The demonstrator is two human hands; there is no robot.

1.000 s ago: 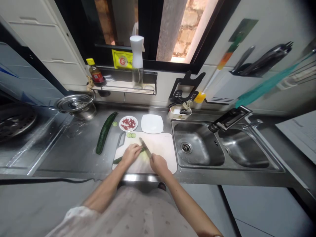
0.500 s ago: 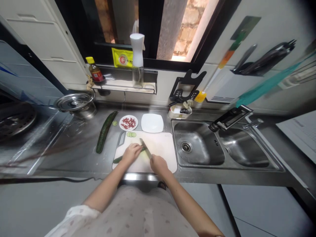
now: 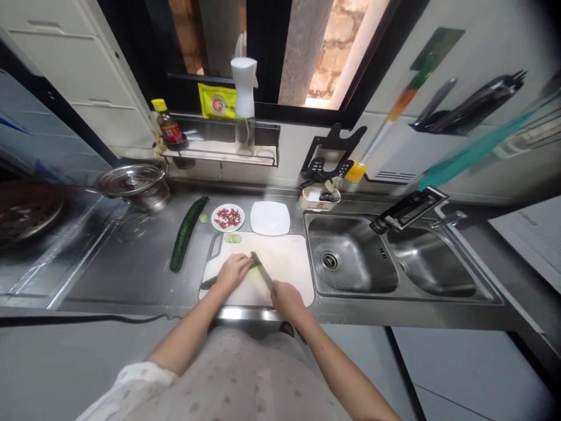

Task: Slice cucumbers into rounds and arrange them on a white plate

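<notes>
A white cutting board [image 3: 284,260] lies on the steel counter in front of me. My left hand [image 3: 232,272] is curled over a cucumber [image 3: 208,283], whose dark end sticks out to the left of the hand. My right hand [image 3: 287,298] grips the handle of a knife [image 3: 260,269], and the blade rests against the cucumber just right of my left fingers. A few cut cucumber slices [image 3: 233,238] lie at the board's far left corner.
A whole cucumber [image 3: 186,231] lies on the counter to the left of the board. Behind the board stand a small plate of red pieces [image 3: 228,217] and an empty white plate [image 3: 270,218]. A double sink [image 3: 394,263] is at right, a lidded pot [image 3: 134,184] at left.
My right hand has drawn back a little toward me with the knife. My left hand stays on the cucumber.
</notes>
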